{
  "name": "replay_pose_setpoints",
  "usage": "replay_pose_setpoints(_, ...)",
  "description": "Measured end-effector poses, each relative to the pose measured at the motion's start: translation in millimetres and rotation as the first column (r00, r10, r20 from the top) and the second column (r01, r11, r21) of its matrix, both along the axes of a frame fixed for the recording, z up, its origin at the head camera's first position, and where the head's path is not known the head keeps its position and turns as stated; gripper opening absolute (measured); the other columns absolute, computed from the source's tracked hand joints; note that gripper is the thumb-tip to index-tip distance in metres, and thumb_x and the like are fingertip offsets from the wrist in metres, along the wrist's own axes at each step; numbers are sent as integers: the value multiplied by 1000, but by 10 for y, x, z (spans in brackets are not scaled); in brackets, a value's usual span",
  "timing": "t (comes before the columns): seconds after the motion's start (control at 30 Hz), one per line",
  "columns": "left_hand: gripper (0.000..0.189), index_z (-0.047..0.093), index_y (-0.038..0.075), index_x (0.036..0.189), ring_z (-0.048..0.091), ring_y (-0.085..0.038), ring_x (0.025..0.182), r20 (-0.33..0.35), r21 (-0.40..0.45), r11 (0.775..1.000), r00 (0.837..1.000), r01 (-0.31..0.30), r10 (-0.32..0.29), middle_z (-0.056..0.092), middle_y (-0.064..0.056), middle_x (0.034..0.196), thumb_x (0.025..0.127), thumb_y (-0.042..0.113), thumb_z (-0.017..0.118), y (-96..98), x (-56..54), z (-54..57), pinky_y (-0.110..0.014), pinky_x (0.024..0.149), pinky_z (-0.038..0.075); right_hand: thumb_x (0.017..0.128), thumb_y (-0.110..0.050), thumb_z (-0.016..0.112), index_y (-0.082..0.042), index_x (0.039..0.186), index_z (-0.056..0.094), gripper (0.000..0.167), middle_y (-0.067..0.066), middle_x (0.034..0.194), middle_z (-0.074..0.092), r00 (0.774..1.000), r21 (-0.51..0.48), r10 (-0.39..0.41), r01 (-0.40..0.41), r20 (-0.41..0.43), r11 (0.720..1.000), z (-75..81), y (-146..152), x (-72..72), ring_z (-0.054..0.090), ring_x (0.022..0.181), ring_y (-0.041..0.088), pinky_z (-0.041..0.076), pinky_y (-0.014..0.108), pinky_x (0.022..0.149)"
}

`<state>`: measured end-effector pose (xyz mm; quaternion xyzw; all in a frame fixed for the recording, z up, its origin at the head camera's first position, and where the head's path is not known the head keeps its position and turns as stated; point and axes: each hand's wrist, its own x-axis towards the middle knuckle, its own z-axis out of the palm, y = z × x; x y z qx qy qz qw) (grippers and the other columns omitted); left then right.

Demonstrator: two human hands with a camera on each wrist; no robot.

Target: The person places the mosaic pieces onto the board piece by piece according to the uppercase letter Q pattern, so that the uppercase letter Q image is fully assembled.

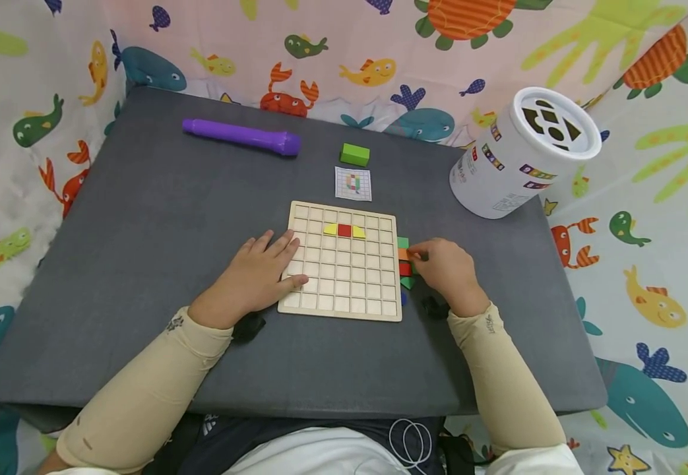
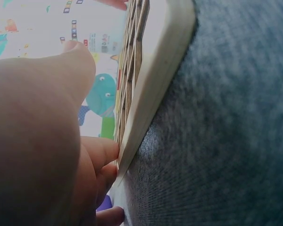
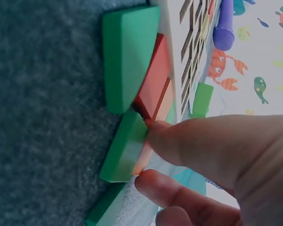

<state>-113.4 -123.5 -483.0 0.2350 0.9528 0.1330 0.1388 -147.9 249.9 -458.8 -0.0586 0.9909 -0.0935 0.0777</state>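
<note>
A square wooden grid board (image 1: 342, 270) lies on the table, with a red block (image 1: 344, 230) between two yellow blocks (image 1: 358, 232) in one of its upper rows. My left hand (image 1: 254, 274) rests on the board's left edge, fingers spread and thumb over the grid. Along the right edge lie green, orange, red and blue blocks. My right hand (image 1: 447, 270) is there, its thumb and index finger pinching an orange block (image 3: 142, 159). Beside that block are a green block (image 3: 125, 148), a red block (image 3: 153, 77) and a larger green block (image 3: 127, 59).
Beyond the board lie a small pattern card (image 1: 353, 184) and a bright green block (image 1: 354, 155). A purple microphone-shaped object (image 1: 241, 136) is at the back left. A white tub (image 1: 492, 171) with a shape-hole lid stands at the back right. Printed curtains border the grey table (image 1: 142, 264).
</note>
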Motion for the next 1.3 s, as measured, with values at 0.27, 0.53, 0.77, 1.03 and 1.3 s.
replay_pose_setpoints(0.27, 84, 27, 8, 170, 18, -45, 159, -15, 0, 1000, 1000, 7, -7, 20, -11, 176, 110, 62, 47, -11, 10, 11, -63, 126, 18, 99, -28, 77, -18, 118, 86, 23, 9, 104, 77, 999, 38, 13, -14, 32, 999, 21, -11, 51, 58, 67, 23, 46, 37, 48)
replay_pose_setpoints(0.53, 84, 26, 8, 170, 18, -45, 159, -14, -2, 1000, 1000, 10, -10, 18, -12, 176, 109, 61, 48, -22, 8, 36, -63, 126, 18, 98, -22, 74, -20, 118, 86, 23, 4, 91, 71, 997, 65, 71, -73, 27, 995, 91, 14, 20, 54, 62, 21, 42, 37, 45)
replay_pose_setpoints(0.77, 84, 27, 7, 170, 19, -45, 159, -15, -4, 1000, 1000, 10, -10, 19, -12, 176, 109, 62, 48, -18, 10, 45, -63, 126, 18, 97, -26, 77, -21, 116, 87, 22, 7, 101, 76, 995, 91, 92, -96, 49, 991, 99, 23, -54, 59, 67, 21, 48, 39, 48)
replay_pose_setpoints(1.03, 84, 26, 7, 170, 18, -45, 159, -5, -2, 1000, 1000, 4, -4, 19, -12, 176, 109, 61, 48, -20, 5, 59, -63, 126, 17, 98, -32, 80, -23, 116, 87, 22, 6, 107, 76, 991, 80, 102, -108, 85, 991, 109, 21, -116, 63, 77, 20, 51, 39, 54)
replay_pose_setpoints(1.3, 84, 26, 7, 170, 18, -45, 159, -1, -2, 1000, 1000, 7, -7, 19, -12, 176, 109, 62, 48, -18, 3, 47, -63, 126, 17, 96, -30, 79, -24, 108, 86, 16, 2, 91, 69, 987, 100, 126, -136, 94, 986, 118, 29, -135, 58, 71, 20, 47, 37, 51)
